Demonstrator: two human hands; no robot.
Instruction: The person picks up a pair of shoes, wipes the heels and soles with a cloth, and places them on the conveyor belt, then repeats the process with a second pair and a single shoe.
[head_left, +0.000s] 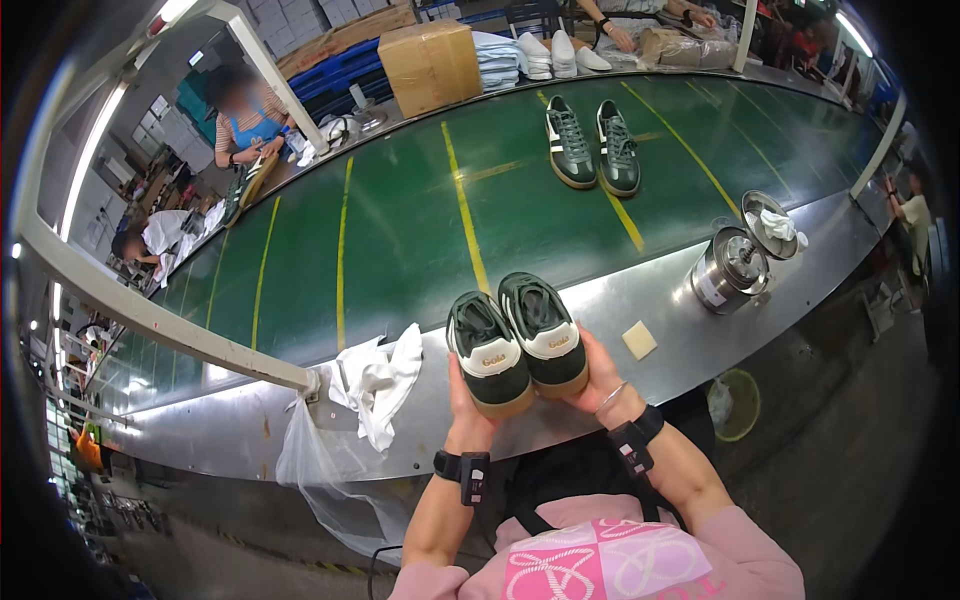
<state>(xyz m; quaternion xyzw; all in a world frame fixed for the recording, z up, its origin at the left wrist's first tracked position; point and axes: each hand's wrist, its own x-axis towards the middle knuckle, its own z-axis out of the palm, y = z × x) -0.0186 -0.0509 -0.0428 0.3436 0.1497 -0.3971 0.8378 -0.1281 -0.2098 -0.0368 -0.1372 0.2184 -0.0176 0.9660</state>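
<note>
Side by side over the metal ledge, I hold a pair of dark green sneakers with white heel tabs and gum soles, their heels toward me and toes over the belt's edge. My left hand grips the left sneaker along its outer side. On the other side, my right hand has hold of the right sneaker near its heel. The fingers are partly hidden beneath the soles. A white cloth lies crumpled left of my left hand. Right of my right hand is a small cream-coloured square pad.
A green conveyor belt with yellow lines carries another sneaker pair. A steel pot and an open lid or dish holding white material stand on the right ledge. Beyond the belt are a cardboard box and co-workers.
</note>
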